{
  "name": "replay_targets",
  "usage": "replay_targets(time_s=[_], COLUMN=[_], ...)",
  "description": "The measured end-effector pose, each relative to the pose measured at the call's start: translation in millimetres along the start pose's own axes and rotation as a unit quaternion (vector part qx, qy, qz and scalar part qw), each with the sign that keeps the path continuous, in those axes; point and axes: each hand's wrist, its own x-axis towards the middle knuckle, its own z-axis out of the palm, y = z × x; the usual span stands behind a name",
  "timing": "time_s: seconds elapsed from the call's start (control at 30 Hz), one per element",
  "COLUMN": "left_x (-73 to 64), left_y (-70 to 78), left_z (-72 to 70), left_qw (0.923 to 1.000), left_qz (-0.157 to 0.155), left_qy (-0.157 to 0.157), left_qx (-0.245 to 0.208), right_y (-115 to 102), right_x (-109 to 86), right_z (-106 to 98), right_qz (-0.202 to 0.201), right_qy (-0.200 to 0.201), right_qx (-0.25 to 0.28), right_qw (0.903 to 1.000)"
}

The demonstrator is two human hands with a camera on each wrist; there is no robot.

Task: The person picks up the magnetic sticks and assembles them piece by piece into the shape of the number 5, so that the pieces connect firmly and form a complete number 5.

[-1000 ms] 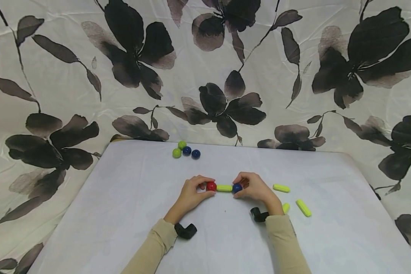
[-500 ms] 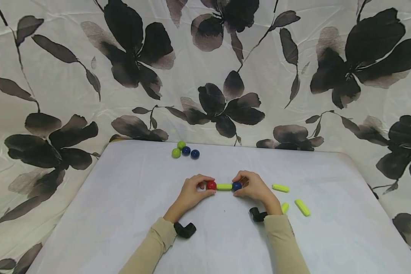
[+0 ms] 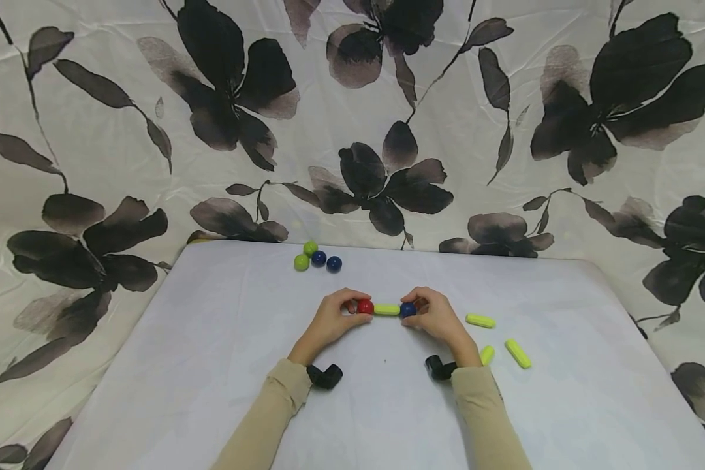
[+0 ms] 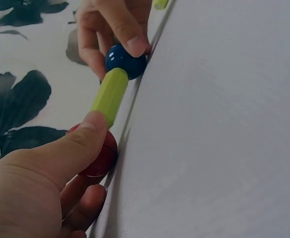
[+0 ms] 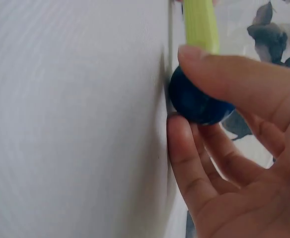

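Hands (image 3: pixel 332 318) (image 3: pixel 438 318) pinch a red ball (image 3: pixel 365 307) and blue ball (image 3: pixel 408 309) flanking a yellow stick (image 3: pixel 386 309), left fingers (image 3: pixel 351 294) mostly hiding something red (image 3: pixel 349 306).

One stick (image 3: pixel 386 309) sits between two balls (image 3: pixel 365 307), four balls (image 3: pixel 318 259) behind, three sticks (image 3: pixel 517 354) rightward.

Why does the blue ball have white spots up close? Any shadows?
Left wrist view: the blue ball has small glints, probably reflected light; right wrist view: a soft shadow darkens the white table; head view: a faint shadow lies beside the right sleeve.
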Motion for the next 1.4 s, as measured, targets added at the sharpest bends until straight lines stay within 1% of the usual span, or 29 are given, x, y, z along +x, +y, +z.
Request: replay_targets(time_s=[0.1,0.27,0.47,0.63,0.9,1.2,1.4], left_x=[1.8,2.8,-1.5,-3.3,-2.3,-1.5,-1.4], left_y=[-1.6,-2.0,-1.0,-1.6,-0.7,-0.5,0.0], left_z=[0.0,1.1,2.1,3.2,4.5,5.9,6.5], left_qw=[1.0,0.9999,0.9996,0.9993,0.9991,0.9988,0.9983], left_qz=[-0.004,-0.002,-0.016,-0.008,-0.011,-0.007,-0.002], left_qy=[0.004,0.017,0.025,0.037,0.041,0.048,0.056], left_qx=[-0.001,0.001,0.0,0.001,0.007,0.009,0.016], right_y=[-0.1,-0.6,2.4,2.7,4.0,6.0,7.1], right_x=[0.7,1.4,1.4,1.1,1.7,0.3,0.5], right_z=[1.8,4.9,10.6,13.8,13.8,12.4,12.1], right_qz=[0.002,0.002,0.01,0.016,0.017,0.014,0.01], right_qy=[0.009,0.028,0.05,0.065,0.071,0.072,0.07], right_qx=[0.01,0.024,0.026,0.026,0.031,0.04,0.056], right_qw=[0.9999,0.9993,0.9984,0.9974,0.9968,0.9965,0.9959])
